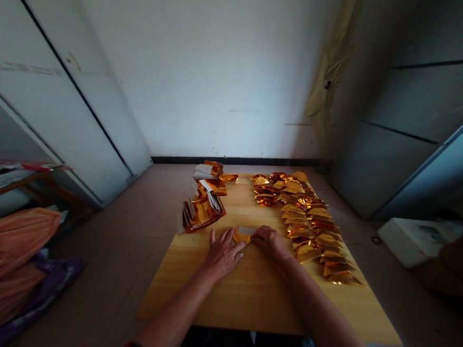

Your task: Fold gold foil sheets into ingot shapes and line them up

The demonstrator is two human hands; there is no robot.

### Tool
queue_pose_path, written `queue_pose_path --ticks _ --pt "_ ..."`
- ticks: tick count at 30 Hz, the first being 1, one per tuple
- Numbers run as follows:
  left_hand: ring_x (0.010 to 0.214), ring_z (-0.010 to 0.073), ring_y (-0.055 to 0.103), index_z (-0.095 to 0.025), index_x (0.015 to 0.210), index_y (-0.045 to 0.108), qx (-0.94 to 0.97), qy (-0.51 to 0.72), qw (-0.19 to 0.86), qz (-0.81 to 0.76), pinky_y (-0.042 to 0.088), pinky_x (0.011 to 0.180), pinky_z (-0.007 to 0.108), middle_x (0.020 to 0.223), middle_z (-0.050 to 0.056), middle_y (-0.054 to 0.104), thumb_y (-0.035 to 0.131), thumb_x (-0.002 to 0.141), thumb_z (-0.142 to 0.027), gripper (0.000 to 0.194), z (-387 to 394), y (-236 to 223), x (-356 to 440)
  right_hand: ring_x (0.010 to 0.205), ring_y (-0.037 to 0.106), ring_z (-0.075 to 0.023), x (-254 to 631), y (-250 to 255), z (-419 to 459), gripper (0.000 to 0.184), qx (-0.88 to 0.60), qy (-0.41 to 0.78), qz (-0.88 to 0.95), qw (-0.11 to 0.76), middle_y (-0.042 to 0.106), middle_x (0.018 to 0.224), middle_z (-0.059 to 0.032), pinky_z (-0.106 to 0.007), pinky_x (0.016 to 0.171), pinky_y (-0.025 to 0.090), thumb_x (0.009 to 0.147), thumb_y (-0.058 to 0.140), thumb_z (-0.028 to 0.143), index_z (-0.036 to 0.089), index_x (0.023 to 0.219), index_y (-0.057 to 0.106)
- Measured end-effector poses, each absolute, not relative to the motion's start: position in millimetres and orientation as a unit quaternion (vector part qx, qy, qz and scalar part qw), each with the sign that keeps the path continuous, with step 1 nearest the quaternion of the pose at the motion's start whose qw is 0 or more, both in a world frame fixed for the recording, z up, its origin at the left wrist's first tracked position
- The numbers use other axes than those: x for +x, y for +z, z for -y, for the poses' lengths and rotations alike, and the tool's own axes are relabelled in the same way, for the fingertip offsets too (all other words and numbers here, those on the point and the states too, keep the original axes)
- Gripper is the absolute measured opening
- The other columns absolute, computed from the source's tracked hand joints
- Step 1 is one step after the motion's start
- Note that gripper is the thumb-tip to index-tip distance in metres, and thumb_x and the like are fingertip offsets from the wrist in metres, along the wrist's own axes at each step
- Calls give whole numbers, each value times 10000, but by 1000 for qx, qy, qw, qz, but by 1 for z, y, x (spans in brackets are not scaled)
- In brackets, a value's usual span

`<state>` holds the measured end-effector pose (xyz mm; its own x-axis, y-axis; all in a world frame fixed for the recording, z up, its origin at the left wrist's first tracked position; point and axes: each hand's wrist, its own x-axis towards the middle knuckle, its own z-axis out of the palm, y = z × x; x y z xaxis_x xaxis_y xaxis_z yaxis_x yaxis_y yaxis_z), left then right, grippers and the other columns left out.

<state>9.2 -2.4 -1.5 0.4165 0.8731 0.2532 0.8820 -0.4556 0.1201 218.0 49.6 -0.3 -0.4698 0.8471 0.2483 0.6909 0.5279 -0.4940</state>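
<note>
A small sheet of gold foil paper (244, 234), with a pale grey-white side showing, lies partly folded on the wooden table (247, 291) between my hands. My left hand (223, 253) rests on the table at the sheet's left side, fingers spread, with its fingertips and thumb touching the paper. At the right edge of the sheet, my right hand (269, 241) has its fingers curled and pinched on the paper. Stacks of unfolded gold foil sheets (203, 209) sit beyond my left hand. Rows of folded gold foil pieces (311, 221) cover the table's right side.
A white wall (221, 88) with a dark skirting stands behind the table. Pale cabinets (81, 105) are on the left, and a grey cabinet (393, 132) is on the right. Orange cloth (12, 243) lies at the lower left, and a white box (413, 239) is at the right.
</note>
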Motion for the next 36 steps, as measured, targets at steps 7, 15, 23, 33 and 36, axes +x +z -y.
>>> queue_pose_path --ticks 7,15,23,33,36 --pt "1319 300 326 -363 1143 566 -843 -129 15 522 117 1034 684 1418 77 394 505 877 -385 274 3 -3 9 773 572 -121 206 15 -48 146 -561 139 799 165 632 866 -41 -199 695 392 850 534 239 172 831 662" --pt "1320 305 322 -336 1132 567 -842 -123 23 525 124 1033 687 1423 88 384 493 882 -396 268 4 -5 11 795 576 -129 199 23 -45 143 -588 113 794 105 628 900 -46 -210 674 355 866 531 278 184 860 639" --pt "1331 314 304 -437 1309 424 -841 -121 11 528 127 1030 685 1452 81 349 488 887 -406 429 4 -7 12 795 583 -143 197 22 -46 130 -597 110 789 97 634 894 -51 -223 666 355 859 545 281 185 861 632" --pt "1337 333 289 -458 1246 502 -825 -122 -30 551 133 1011 706 1470 65 328 537 862 -378 393 5 -5 15 805 577 -131 202 19 -50 100 -583 165 781 152 630 893 -44 -200 686 380 819 550 188 178 862 640" --pt "1343 334 279 -467 1238 504 -825 -118 -36 551 145 1003 709 1469 64 329 526 865 -399 380 5 -4 16 824 583 -131 204 18 -52 150 -584 184 774 162 634 915 -49 -198 702 396 817 524 165 178 893 653"
